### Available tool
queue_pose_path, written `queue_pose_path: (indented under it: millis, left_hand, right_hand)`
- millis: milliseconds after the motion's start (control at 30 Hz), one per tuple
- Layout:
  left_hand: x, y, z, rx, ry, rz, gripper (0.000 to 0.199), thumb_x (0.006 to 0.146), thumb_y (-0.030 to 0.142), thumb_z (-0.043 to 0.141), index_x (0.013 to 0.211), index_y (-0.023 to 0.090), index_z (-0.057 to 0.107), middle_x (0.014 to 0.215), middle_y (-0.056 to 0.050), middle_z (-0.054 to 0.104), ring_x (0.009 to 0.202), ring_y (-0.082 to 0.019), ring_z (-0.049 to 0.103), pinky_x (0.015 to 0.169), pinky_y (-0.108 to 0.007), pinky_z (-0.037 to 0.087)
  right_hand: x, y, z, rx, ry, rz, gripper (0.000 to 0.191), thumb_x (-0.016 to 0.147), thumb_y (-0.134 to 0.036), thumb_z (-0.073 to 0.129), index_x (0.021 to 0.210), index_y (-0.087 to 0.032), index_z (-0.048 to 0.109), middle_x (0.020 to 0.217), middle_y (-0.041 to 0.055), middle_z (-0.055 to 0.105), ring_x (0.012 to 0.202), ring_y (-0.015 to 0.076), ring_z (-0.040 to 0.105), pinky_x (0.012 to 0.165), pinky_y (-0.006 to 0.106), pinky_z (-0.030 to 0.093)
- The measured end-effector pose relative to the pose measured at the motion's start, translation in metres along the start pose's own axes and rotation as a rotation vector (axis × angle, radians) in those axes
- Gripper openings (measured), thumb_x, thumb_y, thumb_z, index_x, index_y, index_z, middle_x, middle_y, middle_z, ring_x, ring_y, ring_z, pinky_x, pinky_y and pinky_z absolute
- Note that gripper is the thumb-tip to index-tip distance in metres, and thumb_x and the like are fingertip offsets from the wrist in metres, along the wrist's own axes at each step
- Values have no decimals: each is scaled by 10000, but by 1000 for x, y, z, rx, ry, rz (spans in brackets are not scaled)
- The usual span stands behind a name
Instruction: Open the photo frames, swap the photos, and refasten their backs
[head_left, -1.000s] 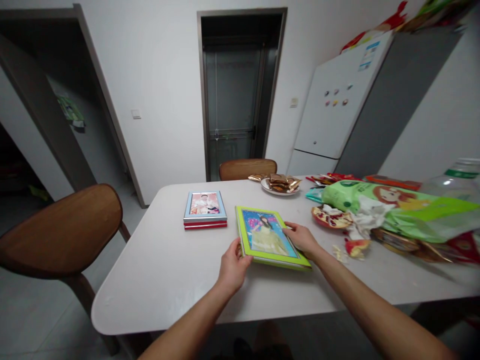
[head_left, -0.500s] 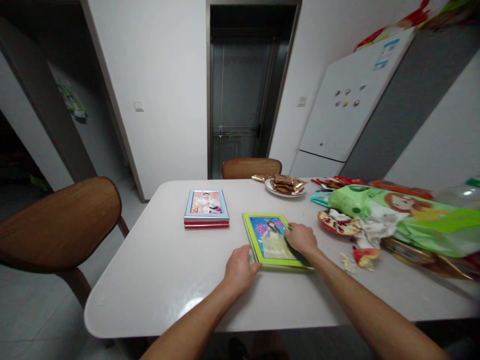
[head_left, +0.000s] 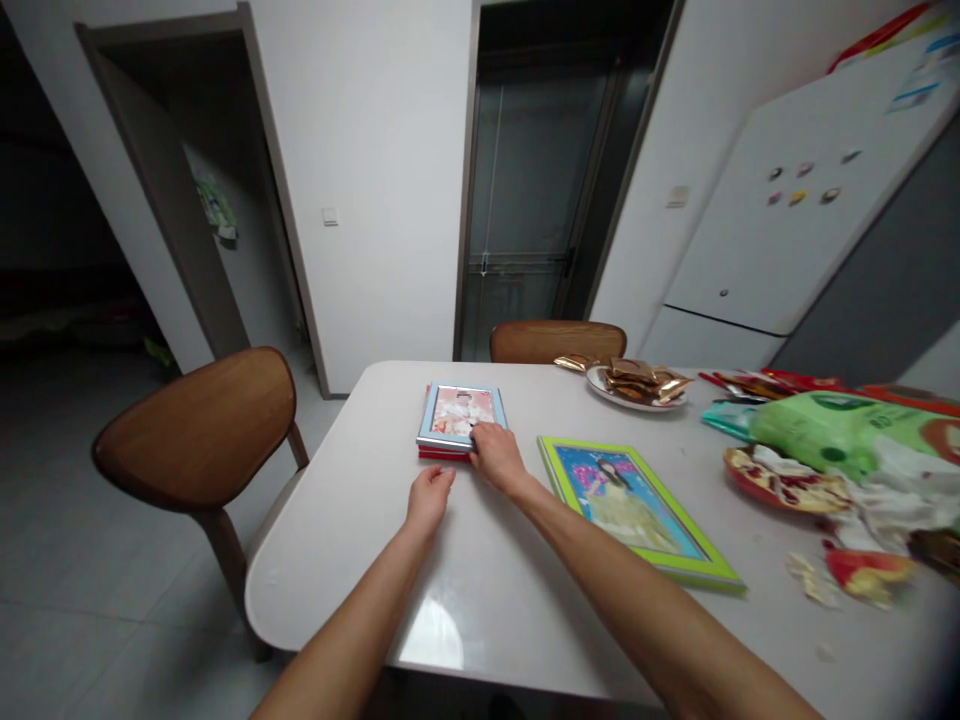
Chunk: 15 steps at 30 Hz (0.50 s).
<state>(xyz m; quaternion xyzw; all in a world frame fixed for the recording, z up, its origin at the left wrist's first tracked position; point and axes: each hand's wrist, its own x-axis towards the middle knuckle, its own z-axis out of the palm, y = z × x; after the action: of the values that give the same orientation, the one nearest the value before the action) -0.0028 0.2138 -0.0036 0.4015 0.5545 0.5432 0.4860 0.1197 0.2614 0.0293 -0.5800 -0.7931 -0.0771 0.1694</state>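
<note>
A light blue picture frame point(head_left: 427, 428) lies on top of a red picture frame point(head_left: 439, 454) toward the far side of the table. My right hand point(head_left: 496, 455) grips the blue frame at its front right corner, thumb at the near edge. Just in front of the stack is my left hand point(head_left: 430, 497), its fingers curled together and nothing visible in them. A larger lime green picture frame point(head_left: 712, 570), with a figure in a yellow dress, lies flat on the table to the right, beside my right forearm.
The white table point(head_left: 337, 560) also bears a plate point(head_left: 596, 380) of gold-wrapped snacks, a cut pomegranate point(head_left: 787, 485), peel scraps point(head_left: 870, 570) and a green packet point(head_left: 817, 430). Wooden chairs stand at the left point(head_left: 202, 430) and far side point(head_left: 559, 340). A refrigerator point(head_left: 772, 250) is behind at right.
Both hands have left the green frame and moved left to the stack. My right hand has taken hold of the blue frame, which now sits slightly askew on the red one. The view has turned left.
</note>
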Motion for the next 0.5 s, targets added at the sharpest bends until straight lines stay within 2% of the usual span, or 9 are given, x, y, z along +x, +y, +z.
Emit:
queue_pose_path:
  millis: [100,167,233,300,367,433,500]
  left_hand:
    - [-6,5,1,-147,6,1,422,695,400,559,998,107,531,892,-108,634,800,-183,607,680,-291,467]
    - [-16,10,5,-228,13,43,393,738,378,509,1047,134,505,999,-97,612,865,-174,593,712,-276,468]
    - [-30,15,7,-281,25,90,376,759,333,486,1090,153,477,1099,-81,572,950,-171,562,764,-260,456]
    - [-49,21,8,-261,25,171,362,755,294,498,1086,149,485,1129,-78,558,999,-182,536,815,-264,438]
    - [-70,28,7,-158,-1,297,331,752,274,507,1056,142,510,1089,-75,584,991,-190,540,846,-279,426]
    - [-90,34,4,5,-70,440,322,771,266,487,1071,150,506,1057,-67,601,965,-185,554,857,-291,426]
    - [-107,39,1,182,-159,576,360,786,244,466,1138,166,465,1111,-63,574,1005,-182,534,891,-302,410]
  right_hand:
    - [-26,-7,-9,107,9,-100,173,692,-182,510,861,-146,519,932,78,562,875,179,482,771,288,340]
    - [-46,-13,-19,267,18,-158,168,670,-174,520,835,-146,525,904,72,569,854,175,494,771,291,357]
    - [-64,-19,-32,464,14,-155,217,655,-198,542,867,-150,537,935,76,574,881,181,503,789,303,372]
    - [-75,-23,-47,684,18,-80,331,672,-269,547,985,-162,526,1034,86,560,952,188,499,827,323,375]
    - [-81,-24,-62,928,42,58,441,720,-368,495,1120,-185,463,1139,92,519,1027,191,479,849,338,378]
    - [-85,-23,-77,1169,73,234,517,763,-458,405,1214,-209,373,1192,90,488,1073,189,463,827,333,403]
    - [-91,-21,-90,1370,89,371,573,778,-520,328,1269,-228,282,1196,85,489,1067,184,478,773,310,438]
